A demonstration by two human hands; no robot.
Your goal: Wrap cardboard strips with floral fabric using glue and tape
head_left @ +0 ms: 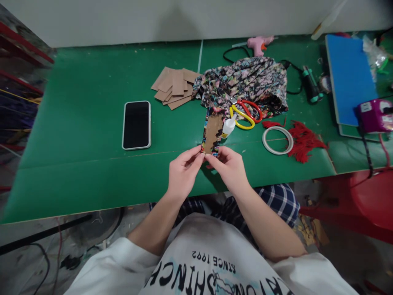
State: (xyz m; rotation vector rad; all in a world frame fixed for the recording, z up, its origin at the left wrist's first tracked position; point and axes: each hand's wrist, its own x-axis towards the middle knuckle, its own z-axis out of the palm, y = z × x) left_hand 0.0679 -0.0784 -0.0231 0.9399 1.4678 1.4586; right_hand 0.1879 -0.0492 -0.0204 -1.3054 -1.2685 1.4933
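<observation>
My left hand (183,171) and my right hand (229,167) both pinch the near end of a cardboard strip (213,133) whose edges are wrapped in patterned fabric. The strip lies lengthwise on the green table (86,155), pointing away from me. Just beyond its far end sits a small white glue bottle (229,126) and a heap of flowery fabric (245,82). Yellow and red scissors (245,114) rest on the fabric's near edge.
A black phone (136,124) lies face up to the left. A stack of cardboard strips (175,87) sits behind it. A tape ring (278,140), red tassels (303,140), a pink glue gun (259,43), a blue board (350,78) and a purple device (374,115) are on the right.
</observation>
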